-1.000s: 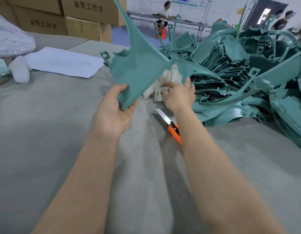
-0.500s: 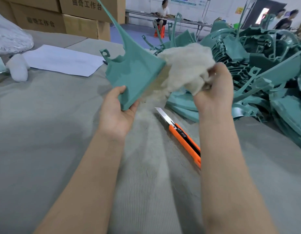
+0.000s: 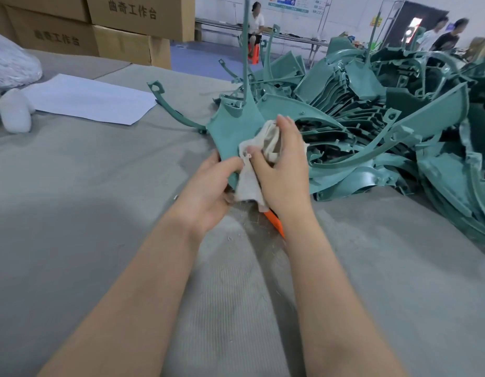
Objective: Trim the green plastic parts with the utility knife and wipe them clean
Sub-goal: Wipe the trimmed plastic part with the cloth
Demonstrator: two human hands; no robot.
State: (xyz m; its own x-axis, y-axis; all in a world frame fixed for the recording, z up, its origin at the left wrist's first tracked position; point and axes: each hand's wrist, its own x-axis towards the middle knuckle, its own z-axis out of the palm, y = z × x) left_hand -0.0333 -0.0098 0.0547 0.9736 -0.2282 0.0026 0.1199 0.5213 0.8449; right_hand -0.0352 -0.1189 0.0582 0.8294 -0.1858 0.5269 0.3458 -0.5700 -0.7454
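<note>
My left hand (image 3: pixel 206 191) grips the lower edge of a green plastic part (image 3: pixel 236 123), whose thin arm rises straight up. My right hand (image 3: pixel 283 170) holds a whitish cloth (image 3: pixel 248 180) bunched against the part's face, thumb and fingers curled round it. The orange utility knife (image 3: pixel 275 223) lies on the grey table cover right under my right wrist; only a piece of its handle shows and the blade is hidden.
A big heap of green plastic parts (image 3: pixel 385 126) fills the table's right side. A white paper sheet (image 3: pixel 92 99), a white bottle-like object (image 3: pixel 15 112) and a plastic bag (image 3: pixel 10 63) lie at the left. Cardboard boxes (image 3: pixel 121 25) stand behind. People are in the far background.
My right hand picked the cloth off the table, lifted it, then brought it down onto the part. The part has turned and lowered in my left hand. The knife is now mostly covered.
</note>
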